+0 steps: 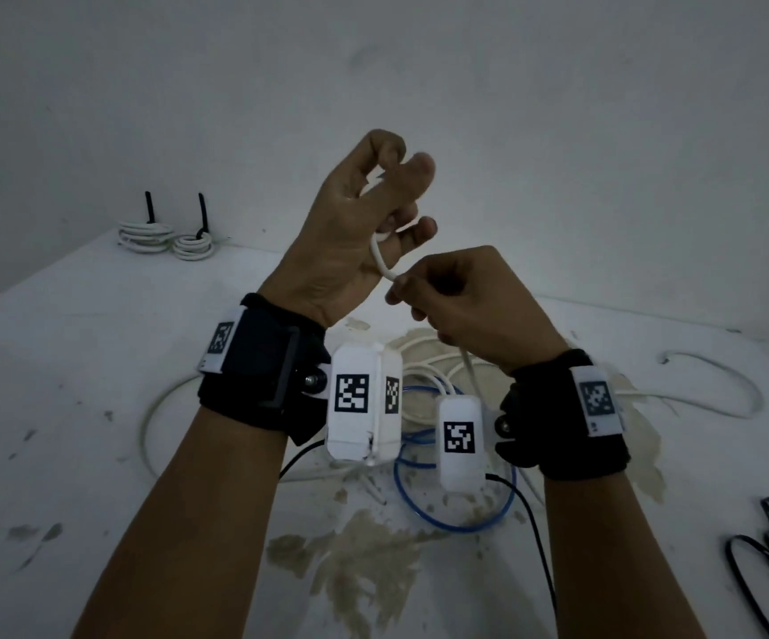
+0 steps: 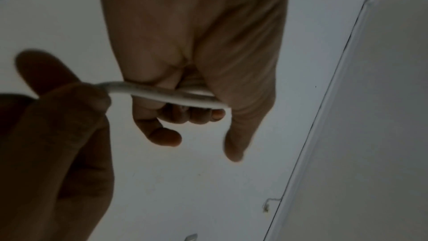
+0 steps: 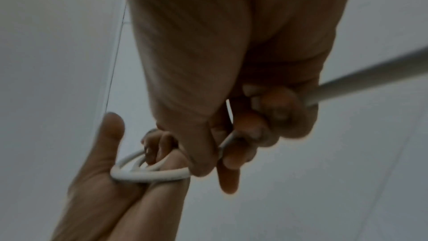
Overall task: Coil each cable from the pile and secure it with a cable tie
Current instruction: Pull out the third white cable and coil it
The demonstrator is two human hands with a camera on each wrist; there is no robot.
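**White cable half-wound on the left hand**

The left hand (image 1: 350,232) is raised above the white counter (image 1: 73,371), its grip curled round loops of thin white round cable (image 3: 148,173). The right hand (image 1: 470,306) pinches the same cable just below. Loose white and blue cables (image 1: 456,523) lie beneath; two tied white coils (image 1: 165,237) sit far left.
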